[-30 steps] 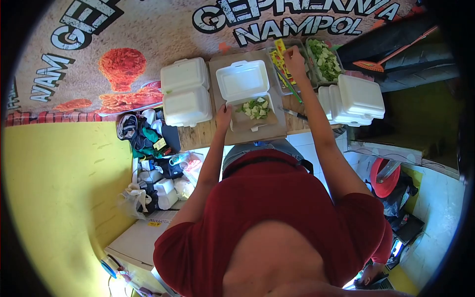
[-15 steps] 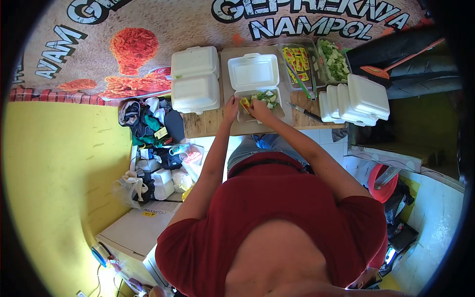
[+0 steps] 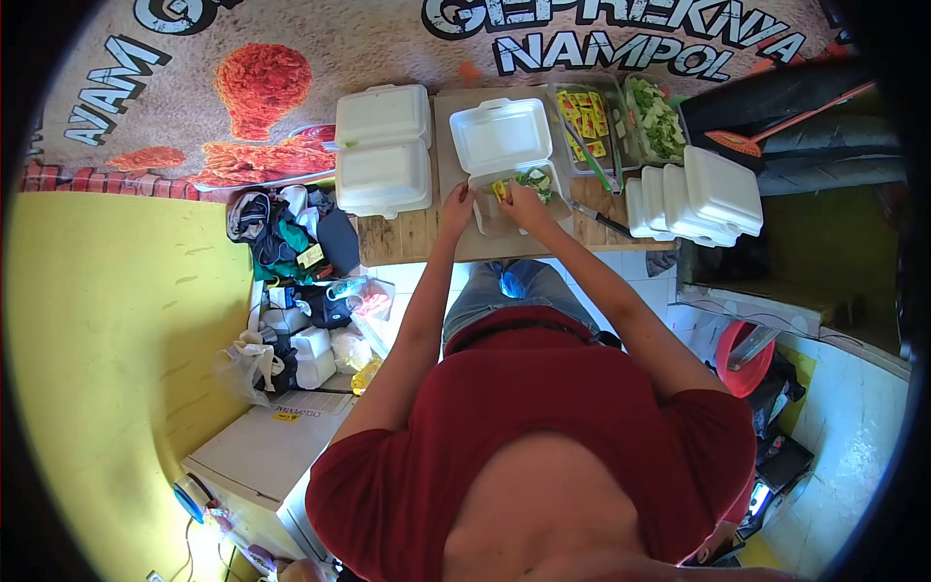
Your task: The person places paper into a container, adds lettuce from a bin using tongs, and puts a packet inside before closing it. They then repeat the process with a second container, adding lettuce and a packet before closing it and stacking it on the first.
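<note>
A white styrofoam food box (image 3: 500, 136) lies open in front of me, its lid folded back toward the wall. Chopped green leaves (image 3: 536, 182) fill the right part of its lower half. My left hand (image 3: 459, 208) is closed at the box's left rim, seemingly pinching it. Inside the box my right hand (image 3: 525, 207) has its fingers closed on a small yellow sauce sachet (image 3: 499, 190), left of the leaves. My fingertips partly cover the sachet.
Closed styrofoam boxes (image 3: 383, 178) stand at left, more (image 3: 722, 189) stacked at right. Behind are a tub of yellow sachets (image 3: 585, 114) with green-handled tongs (image 3: 593, 165) and a tub of chopped greens (image 3: 658, 121). A knife (image 3: 606, 221) lies right of the open box.
My right hand, with the sachet, has shifted slightly right along with the open box, which sits a little more turned. My left hand stays by the left rim.
</note>
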Tool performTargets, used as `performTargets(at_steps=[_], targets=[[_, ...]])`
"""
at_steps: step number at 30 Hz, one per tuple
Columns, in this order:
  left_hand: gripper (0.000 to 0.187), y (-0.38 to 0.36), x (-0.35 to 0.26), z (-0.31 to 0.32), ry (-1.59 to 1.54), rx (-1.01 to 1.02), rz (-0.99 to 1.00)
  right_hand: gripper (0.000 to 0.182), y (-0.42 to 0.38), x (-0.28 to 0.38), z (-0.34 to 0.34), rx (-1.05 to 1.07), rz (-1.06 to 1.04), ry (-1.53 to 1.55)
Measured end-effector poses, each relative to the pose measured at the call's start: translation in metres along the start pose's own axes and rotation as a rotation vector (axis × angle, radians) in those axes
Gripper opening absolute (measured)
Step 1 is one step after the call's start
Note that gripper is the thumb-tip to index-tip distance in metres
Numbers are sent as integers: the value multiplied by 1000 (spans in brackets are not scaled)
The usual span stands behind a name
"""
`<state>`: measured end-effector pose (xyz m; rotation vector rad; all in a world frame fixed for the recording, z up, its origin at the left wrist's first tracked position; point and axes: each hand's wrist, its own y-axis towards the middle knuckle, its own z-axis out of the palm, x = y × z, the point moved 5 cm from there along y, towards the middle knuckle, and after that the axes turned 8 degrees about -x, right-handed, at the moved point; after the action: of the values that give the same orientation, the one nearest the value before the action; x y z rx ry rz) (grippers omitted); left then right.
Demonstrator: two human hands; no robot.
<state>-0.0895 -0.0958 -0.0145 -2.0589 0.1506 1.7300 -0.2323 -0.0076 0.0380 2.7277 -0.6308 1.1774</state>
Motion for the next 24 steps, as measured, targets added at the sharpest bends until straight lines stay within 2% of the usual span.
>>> performTargets(at_steps=[5,8,11,17,20,24], targets=[[32,-3,-6,-2,38,3,-13,37,0,-5,10,-111,-44,-82],[33,-3,-5,-2,120,-21,-10,43,-1,24,-5,-41,127,-123],[33,0,5,0,109,-2,-9,41,1,21,2,-68,185,-112],[34,7,22,1,83,-30,87,38,3,-1,-11,-139,88,-135],[34,2,15,1,47,-28,51,36,5,0,-14,-106,31,94],[35,-1,10,1,39,-18,17,34,8,9,-2,122,76,179]])
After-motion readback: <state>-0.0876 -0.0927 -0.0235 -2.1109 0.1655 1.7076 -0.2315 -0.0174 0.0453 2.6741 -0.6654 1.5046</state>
